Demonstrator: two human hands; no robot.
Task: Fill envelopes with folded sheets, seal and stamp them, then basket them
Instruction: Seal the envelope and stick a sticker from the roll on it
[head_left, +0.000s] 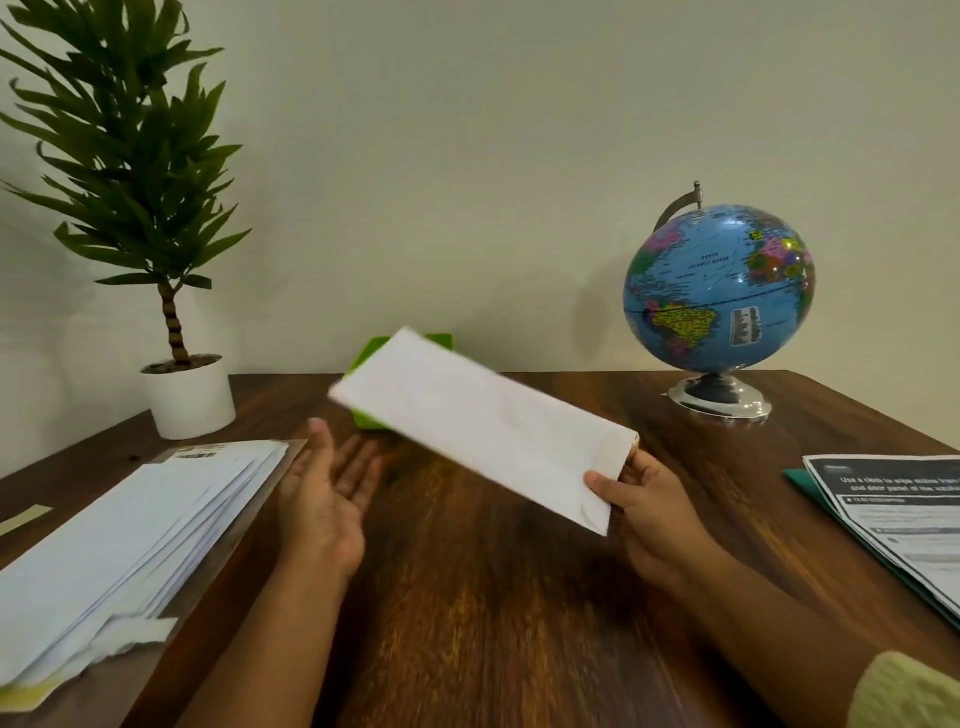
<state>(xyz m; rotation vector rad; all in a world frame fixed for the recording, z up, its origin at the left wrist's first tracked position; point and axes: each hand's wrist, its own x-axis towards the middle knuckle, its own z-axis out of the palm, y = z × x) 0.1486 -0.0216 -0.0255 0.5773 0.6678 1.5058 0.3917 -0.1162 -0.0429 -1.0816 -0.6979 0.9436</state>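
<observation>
Over the table (519, 597) our right hand (649, 509) pinches the envelope (483, 426) by its near end, its length pointing at the far-edge basket (370, 352); our left hand (327, 493) is spread.

Open tabletop (493, 597) lies between envelope stack (119, 545) and sheets (904, 519).

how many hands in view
2. The left hand is open over the table, right of the envelope stack; the right hand pinches one end of a white envelope held in the air.
</observation>
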